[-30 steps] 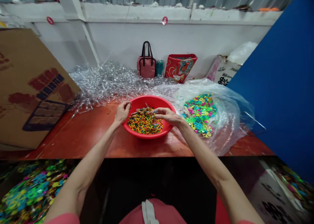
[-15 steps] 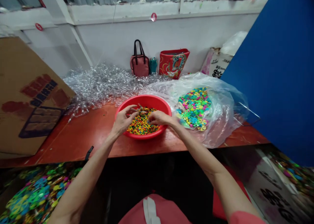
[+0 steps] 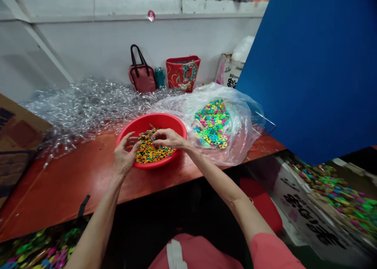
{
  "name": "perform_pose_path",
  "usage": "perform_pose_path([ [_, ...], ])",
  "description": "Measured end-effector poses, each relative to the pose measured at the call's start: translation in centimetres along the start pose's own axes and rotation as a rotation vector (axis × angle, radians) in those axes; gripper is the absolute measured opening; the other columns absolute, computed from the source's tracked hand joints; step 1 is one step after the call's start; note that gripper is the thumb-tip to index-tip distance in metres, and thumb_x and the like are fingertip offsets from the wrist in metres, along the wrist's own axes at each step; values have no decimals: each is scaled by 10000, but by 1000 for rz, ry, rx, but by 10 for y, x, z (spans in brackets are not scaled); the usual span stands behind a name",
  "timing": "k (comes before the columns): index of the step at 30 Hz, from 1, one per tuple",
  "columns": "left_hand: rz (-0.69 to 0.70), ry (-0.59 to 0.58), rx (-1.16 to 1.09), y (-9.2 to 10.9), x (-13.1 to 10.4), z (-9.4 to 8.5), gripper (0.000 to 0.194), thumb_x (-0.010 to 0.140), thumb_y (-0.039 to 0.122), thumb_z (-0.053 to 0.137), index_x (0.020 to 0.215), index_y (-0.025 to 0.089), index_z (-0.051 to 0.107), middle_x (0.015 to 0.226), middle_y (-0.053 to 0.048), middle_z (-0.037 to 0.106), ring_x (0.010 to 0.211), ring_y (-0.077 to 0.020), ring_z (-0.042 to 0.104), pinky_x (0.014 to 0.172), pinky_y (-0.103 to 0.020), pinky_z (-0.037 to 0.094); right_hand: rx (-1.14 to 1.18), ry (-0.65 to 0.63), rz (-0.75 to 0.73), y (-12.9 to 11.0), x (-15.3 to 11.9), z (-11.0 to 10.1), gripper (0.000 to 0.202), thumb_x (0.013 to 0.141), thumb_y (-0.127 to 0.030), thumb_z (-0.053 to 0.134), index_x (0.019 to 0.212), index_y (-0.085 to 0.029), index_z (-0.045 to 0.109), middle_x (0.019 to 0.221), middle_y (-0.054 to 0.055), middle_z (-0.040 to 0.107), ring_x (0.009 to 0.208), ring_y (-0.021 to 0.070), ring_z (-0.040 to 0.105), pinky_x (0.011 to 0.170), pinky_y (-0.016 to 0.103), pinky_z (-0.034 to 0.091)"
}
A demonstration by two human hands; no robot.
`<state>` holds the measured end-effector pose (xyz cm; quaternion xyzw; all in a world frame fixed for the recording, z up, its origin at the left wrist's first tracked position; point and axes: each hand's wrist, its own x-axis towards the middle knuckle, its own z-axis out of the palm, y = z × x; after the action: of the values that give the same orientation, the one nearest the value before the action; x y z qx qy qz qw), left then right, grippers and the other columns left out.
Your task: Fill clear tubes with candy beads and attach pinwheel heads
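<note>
We wear a plain coral-pink garment (image 3: 203,253) with a flat off-white strip (image 3: 175,255) down its front, a matching right sleeve (image 3: 273,253) ending near the elbow, and both forearms (image 3: 101,214) bare.

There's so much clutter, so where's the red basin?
In the head view, the red basin sits left of centre on the table, with clear plastic to its right.

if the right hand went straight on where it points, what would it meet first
Probably the left hand, opposite the right hand over the round red plastic basin, though depth is unclear; the small multicoloured beads might come first.
</note>
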<state>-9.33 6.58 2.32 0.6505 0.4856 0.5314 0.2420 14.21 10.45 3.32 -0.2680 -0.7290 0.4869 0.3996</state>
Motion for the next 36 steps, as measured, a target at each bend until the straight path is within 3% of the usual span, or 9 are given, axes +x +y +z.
perform_pose_path([
  [4, 1, -217, -170, 17, -18, 23, 750, 817, 531, 849, 1485, 291, 607, 1362, -106, 746, 1130, -300, 776, 1039, -501, 644, 64, 96, -87, -12, -13, 15, 155, 890, -267, 762, 1007, -183, 704, 943, 15, 749, 901, 174, 714, 873, 312, 571],
  [9, -22, -157, -202, 33, -47, 52, 651, 881, 552, 801, 1458, 290, 656, 1441, -105, 723, 1316, -336, 702, 1104, -514, 612, -221, 105, -170, -37, -46, 7, 206, 954, -338, 747, 1105, -198, 758, 1093, 53, 763, 983, 186, 688, 909, 325, 550],
  [11, -62, -117, -273, 40, -53, 54, 674, 860, 529, 831, 1447, 244, 662, 1339, -124, 770, 1221, -332, 750, 1012, -497, 661, -349, 160, -175, -38, -67, -19, 247, 969, -384, 746, 1143, -210, 767, 1086, 58, 770, 940, 192, 687, 875, 335, 551],
  [14, -106, -66, -369, 50, -64, 48, 685, 822, 474, 879, 1410, 186, 679, 1166, -123, 812, 1084, -309, 795, 875, -433, 707, -545, 457, -156, -19, -104, -84, 253, 988, -450, 708, 1056, -218, 784, 1027, 68, 773, 901, 220, 687, 850, 372, 547],
  [18, -157, -71, -414, 59, -90, 39, 645, 830, 389, 892, 1411, 205, 682, 1108, -99, 823, 984, -263, 815, 786, -346, 715, -866, 844, 139, 29, -147, -172, 313, 950, -515, 718, 913, -210, 775, 829, 80, 720, 760, 247, 650, 775, 403, 523],
  [22, -206, -92, -451, 59, -124, 37, 639, 881, 356, 855, 1476, 280, 637, 1129, -70, 824, 985, -240, 822, 798, -327, 716, -930, 886, 248, 66, -165, -211, 321, 895, -546, 764, 903, -225, 763, 822, 100, 717, 818, 283, 654, 776, 402, 517],
  [28, -313, -90, -440, 42, -175, 29, 563, 898, 345, 847, 1434, 318, 675, 1177, -54, 822, 1022, -244, 823, 836, -328, 718, -768, 860, 147, 79, -174, -209, 279, 925, -488, 653, 873, -222, 718, 748, 56, 724, 657, 226, 658, 650, 357, 532],
  [31, -370, -83, -459, 31, -199, 23, 582, 885, 349, 861, 1436, 302, 677, 1148, -57, 830, 987, -242, 827, 820, -325, 722, -696, 846, 87, 85, -182, -189, 248, 910, -437, 616, 966, -218, 718, 834, 54, 756, 709, 217, 690, 652, 337, 559],
  [36, -437, -14, -471, 23, -229, 16, 621, 850, 363, 891, 1427, 281, 676, 1128, -64, 828, 965, -246, 823, 778, -329, 725, -665, 861, 33, 105, -199, -145, 133, 791, -332, 652, 855, -233, 713, 884, 63, 752, 813, 247, 689, 805, 403, 586],
])
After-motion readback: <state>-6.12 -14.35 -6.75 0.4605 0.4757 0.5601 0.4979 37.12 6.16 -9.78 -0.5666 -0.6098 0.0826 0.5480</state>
